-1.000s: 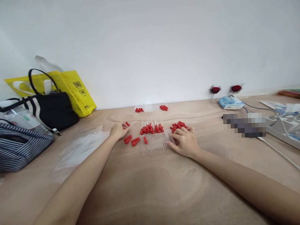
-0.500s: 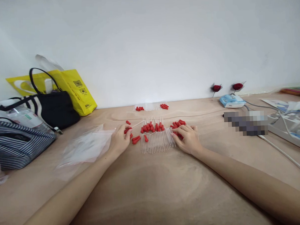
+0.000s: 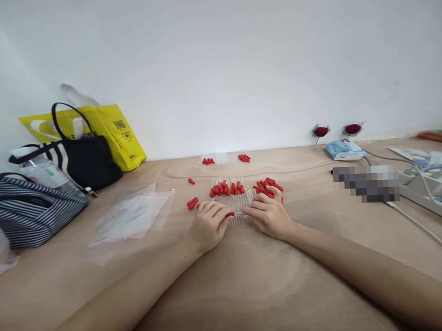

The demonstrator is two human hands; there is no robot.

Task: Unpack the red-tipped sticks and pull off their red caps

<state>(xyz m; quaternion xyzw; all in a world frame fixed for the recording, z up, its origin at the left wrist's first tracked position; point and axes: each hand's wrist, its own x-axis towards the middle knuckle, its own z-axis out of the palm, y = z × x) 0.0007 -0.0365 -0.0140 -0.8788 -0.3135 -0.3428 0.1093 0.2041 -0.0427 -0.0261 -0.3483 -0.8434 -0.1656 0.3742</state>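
Note:
My left hand (image 3: 211, 225) pinches a red rubber dropper bulb (image 3: 229, 214), whose tip shows past the fingers. My right hand (image 3: 270, 214) is closed on a thin clear dropper tube (image 3: 238, 213) lined up with that bulb; whether the two are joined I cannot tell. Below both hands lies a row of clear dropper tubes (image 3: 233, 202), partly covered by the fingers. Just behind it, several droppers with red bulbs (image 3: 225, 188) lie side by side. A pile of loose red bulbs (image 3: 268, 185) sits beyond my right hand, and a few more bulbs (image 3: 192, 203) are near my left.
Clear plastic bags (image 3: 135, 215) lie at left, before a striped pouch (image 3: 36, 210), a black handbag (image 3: 92, 161) and a yellow bag (image 3: 126, 140). Against the wall is a bag with red bulbs (image 3: 226, 158). A tissue pack (image 3: 345, 150) and a power strip (image 3: 427, 188) are at right.
My left hand has moved right, from the loose bulbs to over the tube row. My right hand has shifted slightly left, and the hands now meet at a bulb and tube.

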